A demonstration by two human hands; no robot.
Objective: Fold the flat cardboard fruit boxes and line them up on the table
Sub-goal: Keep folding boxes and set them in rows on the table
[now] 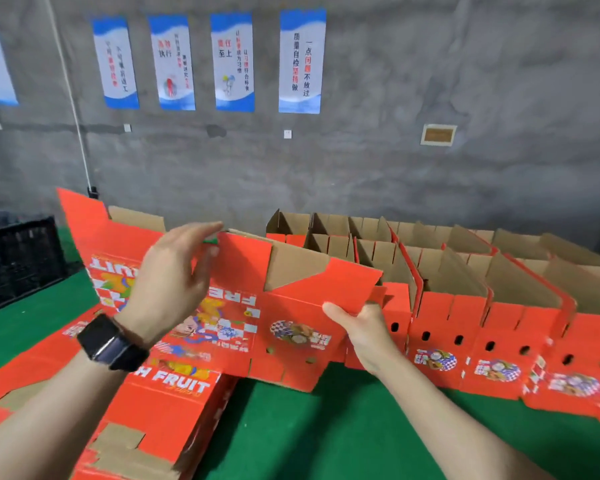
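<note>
As the half-folded box (291,306) is pinched by the right hand (361,329) and pressed by the flat left hand (170,275), flap tucking is probably needed.

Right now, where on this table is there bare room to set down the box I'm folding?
Bare green table lies front and centre, between the stack of flat boxes and the row of folded boxes. A smaller strip shows beside the black crate. The back right is crowded.
</note>
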